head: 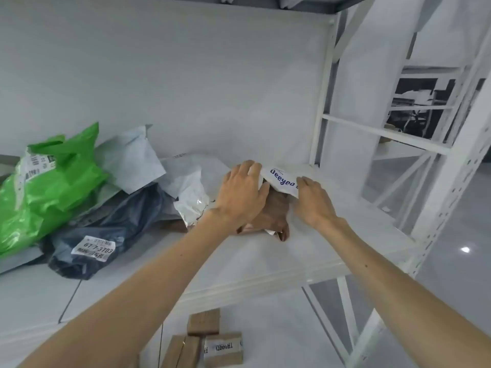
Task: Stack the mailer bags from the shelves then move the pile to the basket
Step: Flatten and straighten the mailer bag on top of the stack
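Observation:
On the white shelf (pixel 305 251) lies a heap of mailer bags. A white mailer with blue lettering (pixel 283 180) sits on a brown mailer (pixel 273 216) at the right end of the heap. My left hand (pixel 240 197) grips the white mailer's left end, thumb underneath. The fingers of my right hand (pixel 312 200) pinch its right edge. Further left lie a silvery white bag (pixel 190 197), a dark navy bag (pixel 106 235) with a label, a pale grey bag (pixel 132 160) and a green bag (pixel 45 189).
White shelf uprights and braces (pixel 435 205) stand at the right. The white back wall (pixel 186 88) is close behind the bags. Brown cardboard boxes (pixel 210 338) lie on the floor below the shelf edge. No basket is in view.

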